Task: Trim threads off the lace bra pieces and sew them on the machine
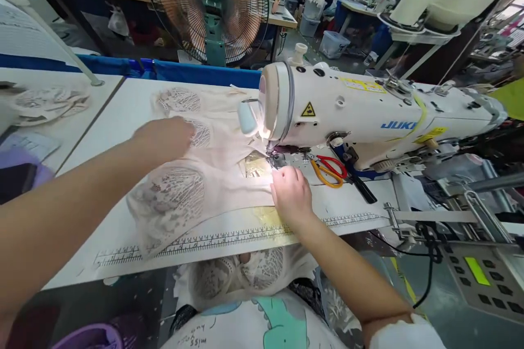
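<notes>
Left hand: your left hand (166,139) lies over the middle of the pale cloth (223,191), fingers bent down and tips hidden; whether they pinch or only press, I can't tell.
Right hand: here's your right hand (291,196), curled at the cloth's right end, just on the near side of the presser foot (277,160); pinch or press, I can't tell.
Cloth: it spreads across the white table (94,136), left of the machine (347,103), its near lace reaching over the ruler (233,238).
Needle risk: those right fingers sit very near the foot; a stitch run with them there could catch a fingertip.
Fold risk: the layers lie close together, so an uneven pull between your hands could pucker the cloth or feed a second layer under.
Scissors risk: the scissors (329,169) rest just right of the foot; a sideways sweep of your right hand could knock them.
Count: two hands, one machine, one ruler, one fan (213,5) beyond the table; three lace patches show on the cloth, two more on the lap garment (245,272); two scissor loops, red and orange.
</notes>
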Available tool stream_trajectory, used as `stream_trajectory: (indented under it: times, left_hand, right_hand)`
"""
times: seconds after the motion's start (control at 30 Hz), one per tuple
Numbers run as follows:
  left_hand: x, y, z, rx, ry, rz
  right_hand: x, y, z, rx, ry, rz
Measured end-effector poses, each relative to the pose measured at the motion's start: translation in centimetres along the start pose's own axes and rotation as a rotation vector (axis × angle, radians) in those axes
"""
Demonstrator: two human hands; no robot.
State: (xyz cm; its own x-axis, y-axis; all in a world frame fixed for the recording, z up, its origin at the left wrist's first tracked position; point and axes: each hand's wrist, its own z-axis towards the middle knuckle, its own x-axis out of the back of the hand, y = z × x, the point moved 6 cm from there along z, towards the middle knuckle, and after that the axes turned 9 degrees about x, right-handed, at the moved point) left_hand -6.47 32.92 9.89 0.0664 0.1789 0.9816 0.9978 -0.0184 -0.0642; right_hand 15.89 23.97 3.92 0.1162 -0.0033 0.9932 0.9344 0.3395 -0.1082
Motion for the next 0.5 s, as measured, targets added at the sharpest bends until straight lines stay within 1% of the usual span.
stream_trajectory:
  times: [0.07, 0.1, 0.17, 0.23, 0.3, 0.37, 0.43, 0.5]
  left_hand:
    - [-0.3, 3.4, 0.0, -0.095, -0.005, -0.006]
    - [-0.7, 5.0, 0.1, -0.121, -0.012, -0.012]
    - [-1.8, 8.0, 0.5, -0.186, -0.023, -0.038]
    - [-3.1, 10.1, 1.3, -0.223, -0.019, -0.068]
    - [-4.3, 11.1, 2.6, -0.217, 0.005, -0.097]
    - [-5.0, 11.1, 4.1, -0.166, 0.035, -0.126]
    - [-5.1, 10.6, 5.3, -0.104, 0.064, -0.157]
    - [-4.6, 10.1, 5.6, -0.080, 0.096, -0.193]
  right_hand:
    - [-0.5, -0.9, -0.6, 0.013, -0.005, -0.019]
    - [-0.8, -1.4, -0.8, 0.025, 0.004, -0.025]
    - [-1.3, -2.3, -1.2, 0.067, 0.065, -0.041]
    - [-1.9, -3.3, -1.5, 0.130, 0.154, -0.059]
    - [-2.6, -4.0, -1.5, 0.197, 0.203, -0.062]
    - [-3.3, -4.4, -1.3, 0.254, 0.200, -0.044]
    - [-3.6, -4.5, -1.1, 0.311, 0.180, -0.014]
    - [-3.5, -4.4, -0.8, 0.377, 0.167, 0.016]
